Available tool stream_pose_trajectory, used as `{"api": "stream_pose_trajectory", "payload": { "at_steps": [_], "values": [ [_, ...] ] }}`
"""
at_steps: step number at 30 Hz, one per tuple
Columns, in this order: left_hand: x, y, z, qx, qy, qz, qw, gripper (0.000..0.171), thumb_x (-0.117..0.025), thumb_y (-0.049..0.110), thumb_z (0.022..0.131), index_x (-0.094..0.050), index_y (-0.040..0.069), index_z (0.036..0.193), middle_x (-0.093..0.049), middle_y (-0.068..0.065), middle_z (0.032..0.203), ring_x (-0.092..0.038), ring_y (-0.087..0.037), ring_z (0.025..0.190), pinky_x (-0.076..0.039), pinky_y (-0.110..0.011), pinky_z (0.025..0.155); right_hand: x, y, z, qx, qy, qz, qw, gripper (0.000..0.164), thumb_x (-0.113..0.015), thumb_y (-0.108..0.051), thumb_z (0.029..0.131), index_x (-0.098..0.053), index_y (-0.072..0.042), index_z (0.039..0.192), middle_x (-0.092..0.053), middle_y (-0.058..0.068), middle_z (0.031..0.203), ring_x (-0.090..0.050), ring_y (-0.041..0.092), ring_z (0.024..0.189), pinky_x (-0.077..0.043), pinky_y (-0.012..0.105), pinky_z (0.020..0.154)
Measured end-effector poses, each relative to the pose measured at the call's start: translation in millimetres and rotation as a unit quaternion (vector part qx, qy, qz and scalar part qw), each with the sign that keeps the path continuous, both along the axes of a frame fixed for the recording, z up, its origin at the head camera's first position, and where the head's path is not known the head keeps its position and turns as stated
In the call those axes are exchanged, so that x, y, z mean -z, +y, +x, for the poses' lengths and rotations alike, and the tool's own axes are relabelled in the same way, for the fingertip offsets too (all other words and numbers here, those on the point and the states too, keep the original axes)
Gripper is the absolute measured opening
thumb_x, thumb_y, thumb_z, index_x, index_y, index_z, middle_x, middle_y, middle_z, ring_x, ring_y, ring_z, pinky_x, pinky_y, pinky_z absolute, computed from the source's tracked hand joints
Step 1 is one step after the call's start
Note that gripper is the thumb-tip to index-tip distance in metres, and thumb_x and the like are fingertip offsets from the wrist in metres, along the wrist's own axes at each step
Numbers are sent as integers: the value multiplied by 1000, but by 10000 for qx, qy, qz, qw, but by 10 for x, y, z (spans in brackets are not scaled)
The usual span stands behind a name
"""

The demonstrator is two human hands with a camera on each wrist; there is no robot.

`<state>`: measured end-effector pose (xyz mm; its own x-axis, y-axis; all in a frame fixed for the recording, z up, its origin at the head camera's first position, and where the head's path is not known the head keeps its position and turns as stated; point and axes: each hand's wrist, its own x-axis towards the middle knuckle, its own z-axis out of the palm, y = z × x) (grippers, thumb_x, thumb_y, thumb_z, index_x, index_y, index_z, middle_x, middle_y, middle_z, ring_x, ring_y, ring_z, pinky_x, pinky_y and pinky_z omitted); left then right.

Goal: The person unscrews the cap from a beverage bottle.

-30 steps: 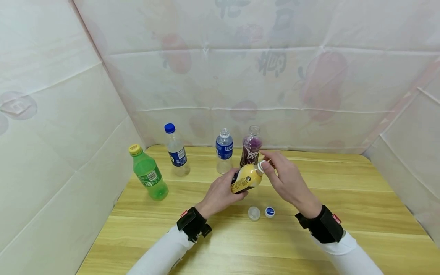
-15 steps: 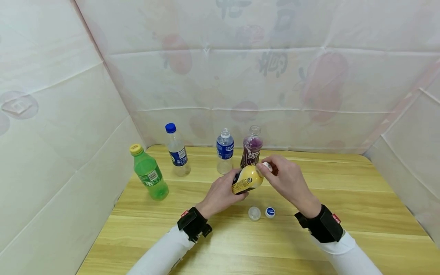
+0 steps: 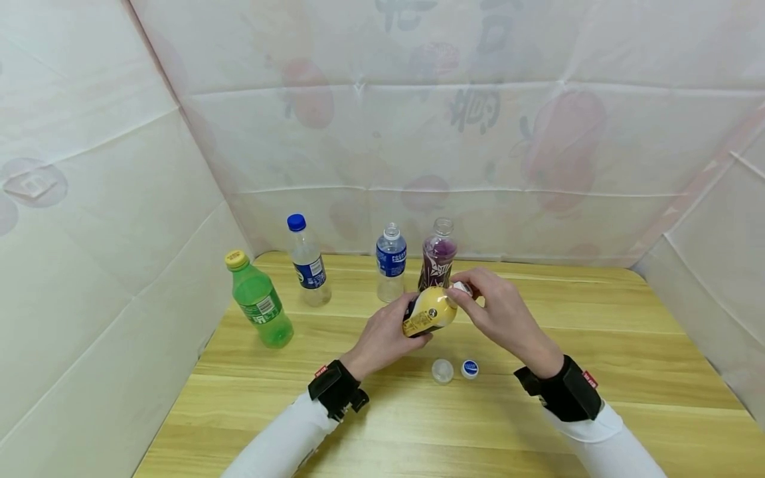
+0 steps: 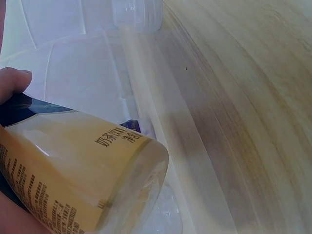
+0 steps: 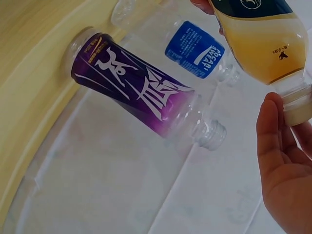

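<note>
Yellow bottle point(image 3: 431, 312) tilted mid-air, both your hands on it

Bottle first: it's between your two hands, apparently lifted off the wooden table point(image 3: 609, 345), lying aslant with its neck toward your right and its base toward your left. In the head view it overlaps the purple bottle point(image 3: 436, 262); can't tell if they touch.

Your left hand point(image 3: 385, 330) has its fingers wrapped round the labelled body. Your right hand point(image 3: 499, 309) is at the neck end, thumb and fingers narrowed on the pale cap point(image 5: 298, 111). Exact fingertip contact behind the cap: can't tell.

Handling, my judgement: looks like thin plastic, probably light. The see-through base shows no obvious liquid, but the label hides most of the inside, so fill is unsure. Expect the walls to give if you squeeze; not fragile, more likely to dent. The glossy label could slip or let the body spin in your palm. Best hold for the left is the broad middle, firm but not crushing. For the right, the cap's rim is the stiff part, so pinch there, not on the sloping shoulder. The cap is small, easy to drop.

Nearby: a clear loose cap point(image 3: 442, 371) and a blue-and-white cap point(image 3: 469, 369) lie side by side on the table, in front of you. The blue-labelled bottle point(image 3: 391, 262) stands beside the purple one, both uncapped. Off to your left stand a green bottle point(image 3: 263, 305) and a blue-capped bottle point(image 3: 309, 265), both capped.
</note>
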<state>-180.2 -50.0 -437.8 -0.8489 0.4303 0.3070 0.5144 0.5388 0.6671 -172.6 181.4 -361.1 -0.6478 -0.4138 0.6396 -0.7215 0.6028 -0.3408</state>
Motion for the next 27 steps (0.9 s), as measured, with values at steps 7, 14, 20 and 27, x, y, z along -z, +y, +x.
{"api": "stream_pose_trajectory", "payload": {
  "at_steps": [7,14,20,27],
  "values": [
    [-29,-4,5,2,-51,34,10000,76,-88,23,84,-47,7,146,-67,-12,128,-66,-25,113,-56,-43,96,4,29,-5,-365,-226,-196,9989,25,-76,2,90,-71,-4,115,-68,1,100,-65,13,88,-59,33,73],
    [-60,-14,-10,38,-179,50,9998,76,-87,23,85,-46,9,147,-67,-12,129,-66,-24,114,-56,-42,96,5,61,-3,-699,-503,-425,9954,33,-74,6,91,-70,-4,122,-71,3,114,-67,16,100,-57,23,88],
    [-78,-23,-14,94,-164,60,9998,76,-87,23,85,-46,9,147,-67,-11,129,-66,-24,113,-56,-42,96,-1,85,8,-1008,-782,-663,9896,36,-69,10,92,-68,-3,126,-70,8,120,-67,20,108,-52,18,96],
    [-80,-33,-6,152,-120,99,9998,76,-87,23,84,-46,9,147,-66,-12,130,-66,-25,114,-55,-43,96,-2,98,18,-1197,-1005,-746,9849,40,-66,12,94,-66,-4,131,-68,9,126,-65,21,115,-52,20,98]
  ]
}}
